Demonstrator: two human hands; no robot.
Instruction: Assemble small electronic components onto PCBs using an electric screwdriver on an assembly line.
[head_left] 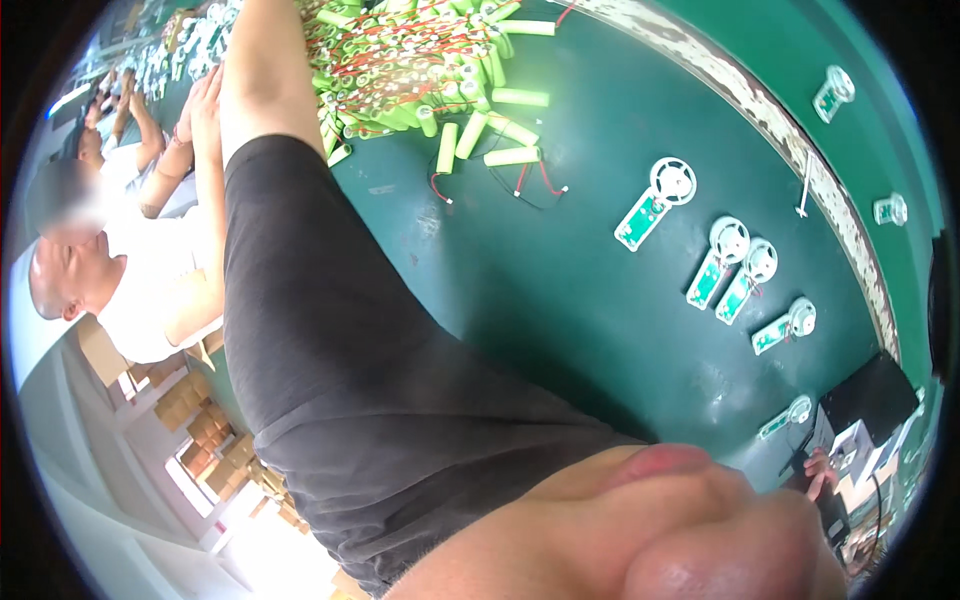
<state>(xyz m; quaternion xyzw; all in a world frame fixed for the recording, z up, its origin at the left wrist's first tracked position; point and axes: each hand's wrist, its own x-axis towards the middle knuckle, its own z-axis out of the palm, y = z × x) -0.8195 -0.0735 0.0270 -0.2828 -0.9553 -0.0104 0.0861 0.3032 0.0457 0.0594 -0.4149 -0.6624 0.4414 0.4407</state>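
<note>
My bare forearm point(270, 75), in a short black sleeve point(330, 290), reaches up the left side of the head view. Its hand lies beyond the top edge, and my other hand does not show. Beside this forearm is a heap of light-green cylindrical battery cells point(400, 80) with red and black wires and small white connectors. A few loose cells point(512, 157) lie at the heap's edge. Across the green table point(560, 260) lie several white housings point(655, 205), each with a round spoked end and a green circuit board.
A co-worker in a white shirt point(165, 270) sits at the left, hands point(205, 100) near my forearm. A pale strip with worn paint point(740, 80) edges the table. Beyond it lie more white parts point(833, 92). At right, a small hand point(820, 470), owner unclear, is beside a black box point(870, 400).
</note>
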